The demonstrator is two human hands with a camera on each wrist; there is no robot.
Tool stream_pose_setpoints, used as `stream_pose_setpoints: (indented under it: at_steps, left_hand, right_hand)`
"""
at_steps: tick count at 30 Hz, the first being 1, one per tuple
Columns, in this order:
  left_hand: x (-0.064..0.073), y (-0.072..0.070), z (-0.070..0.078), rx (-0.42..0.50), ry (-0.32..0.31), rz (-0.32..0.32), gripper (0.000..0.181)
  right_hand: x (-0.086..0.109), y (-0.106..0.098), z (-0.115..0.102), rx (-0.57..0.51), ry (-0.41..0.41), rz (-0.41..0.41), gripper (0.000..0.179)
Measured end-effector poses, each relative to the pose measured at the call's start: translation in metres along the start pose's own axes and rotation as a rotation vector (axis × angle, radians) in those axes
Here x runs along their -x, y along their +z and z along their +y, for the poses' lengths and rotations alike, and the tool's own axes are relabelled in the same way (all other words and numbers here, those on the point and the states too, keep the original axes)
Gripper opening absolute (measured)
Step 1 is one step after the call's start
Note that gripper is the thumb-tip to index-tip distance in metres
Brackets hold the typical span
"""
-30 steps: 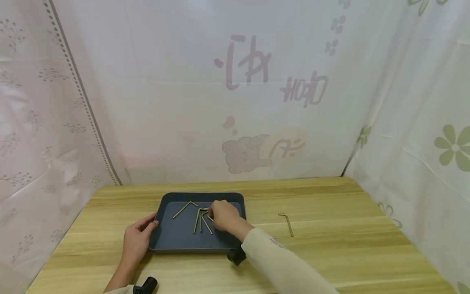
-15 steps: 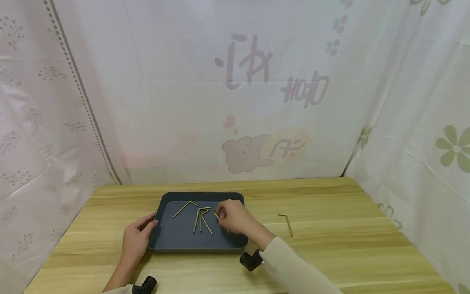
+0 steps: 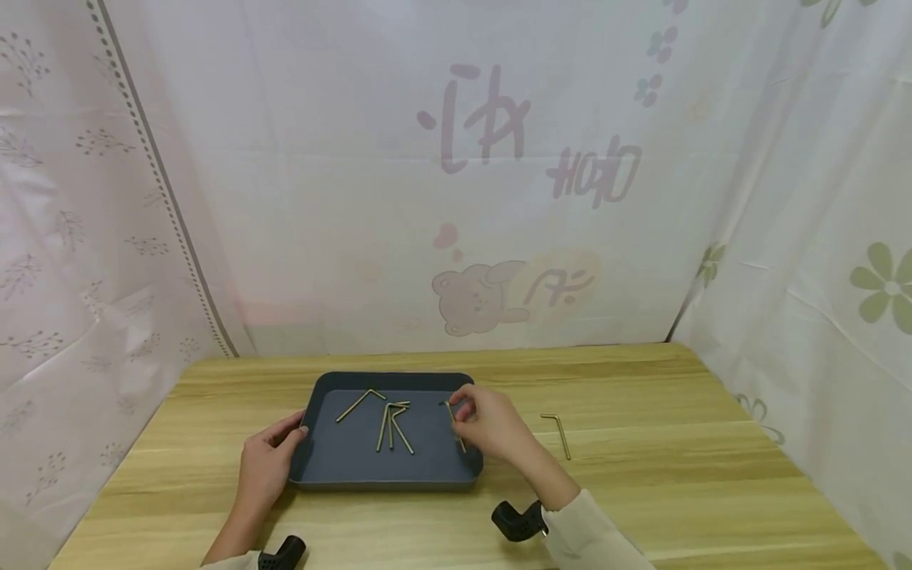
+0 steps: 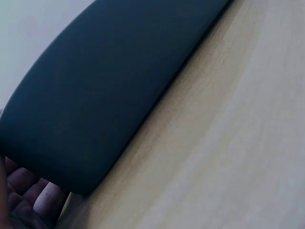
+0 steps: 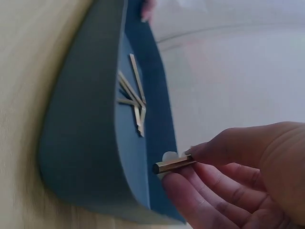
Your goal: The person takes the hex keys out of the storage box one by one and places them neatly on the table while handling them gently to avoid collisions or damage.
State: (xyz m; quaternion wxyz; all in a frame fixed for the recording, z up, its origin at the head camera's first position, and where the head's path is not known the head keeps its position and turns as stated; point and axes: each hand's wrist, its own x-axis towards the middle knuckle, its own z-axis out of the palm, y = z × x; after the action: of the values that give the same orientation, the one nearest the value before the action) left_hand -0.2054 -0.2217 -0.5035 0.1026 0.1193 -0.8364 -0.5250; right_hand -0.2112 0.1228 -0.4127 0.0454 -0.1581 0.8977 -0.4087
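"Where's the hex key (image 5: 174,165)?"

"At the right end of the tray (image 3: 385,485), pinched in the right hand (image 3: 492,423); the left hand (image 3: 265,459) grips its left side. I'd pinch firmly, tray steady."

Wood-grained table (image 3: 641,491) softly lit. Behind table, pale cloth (image 3: 335,198) hung, printed with bear (image 3: 466,302) and faded lettering (image 3: 448,131). Left of table, side cloth (image 3: 64,190) patterned with sprigs (image 3: 27,62); right of table, another cloth (image 3: 812,206) decorated with green flowers (image 3: 880,305).
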Motion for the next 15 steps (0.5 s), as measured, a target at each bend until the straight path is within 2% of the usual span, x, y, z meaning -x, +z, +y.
stream_pose_setpoints:
  at_steps: [5,15]
  left_hand:
    - [0.0,0.001,0.001,0.002,0.005,0.002,0.036]
    - [0.002,-0.001,0.002,-0.007,0.006,0.009,0.035]
  right_hand:
    - [0.012,-0.016,0.011,-0.112,0.034,0.031,0.035]
    - [0.031,-0.047,0.031,-0.109,0.17,0.137,0.042]
